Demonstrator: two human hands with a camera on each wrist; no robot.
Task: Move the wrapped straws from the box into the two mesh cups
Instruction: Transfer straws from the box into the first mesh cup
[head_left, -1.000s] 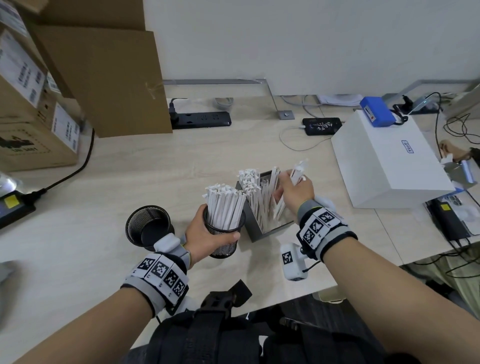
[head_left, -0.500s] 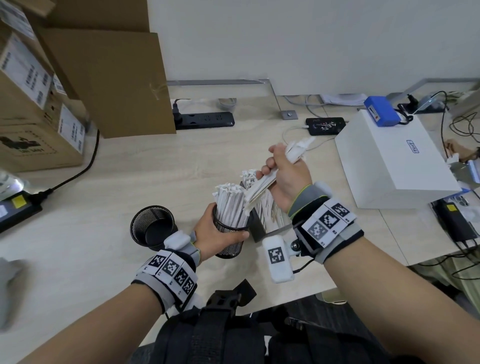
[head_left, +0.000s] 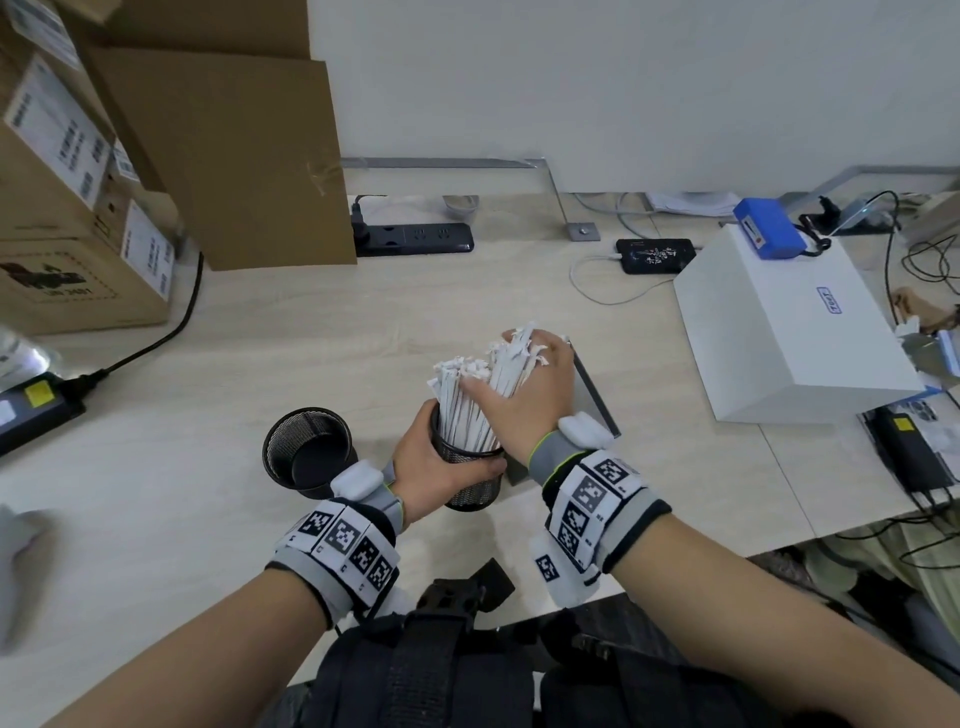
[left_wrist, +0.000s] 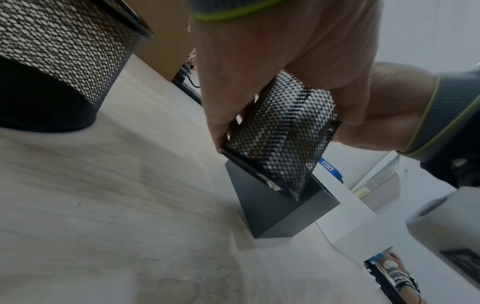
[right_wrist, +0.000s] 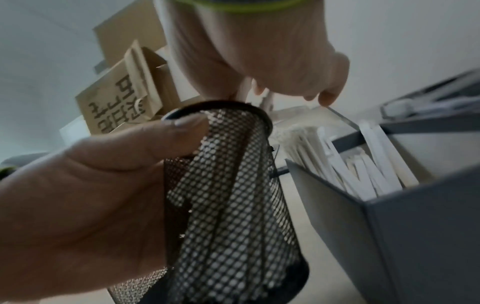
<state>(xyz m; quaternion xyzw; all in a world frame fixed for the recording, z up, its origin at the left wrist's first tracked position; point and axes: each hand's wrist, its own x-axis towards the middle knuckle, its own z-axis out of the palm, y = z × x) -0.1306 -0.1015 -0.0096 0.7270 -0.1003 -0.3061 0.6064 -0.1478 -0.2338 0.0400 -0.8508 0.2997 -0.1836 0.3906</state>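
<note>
Standing at the far left of the desk (head_left: 649, 457) are cardboard boxes (head_left: 78, 208), with a black power strip (head_left: 415, 238) behind them near the wall. Next comes the empty cup (head_left: 307, 448), upright on the desk and well apart from the boxes; in the left wrist view its mesh wall fills the top left corner and its rim is cut off. Just to its right the left hand (head_left: 431, 467) is wrapped round the full cup (head_left: 470, 480), thumb on the near side of the rim, fingers behind the mesh. This cup tilts, its mouth leaning up and away toward the box (head_left: 592, 387); the left wrist view shows its base touching the box's dark wall. The straws (head_left: 467, 395) stand packed in it, long axis running from the cup's base up and away from the person, torn white wrapper ends fanned at the top. The right hand (head_left: 524, 395) lies over the bundle from the right, fingers curled round the upper straws and thumb across their near side. This hand covers most of the grey box, so only its right edge shows from the head; the right wrist view shows more straws leaning inside, blurred. Farther right sits a white case (head_left: 789, 332) with a blue device (head_left: 769, 235) on top.
</note>
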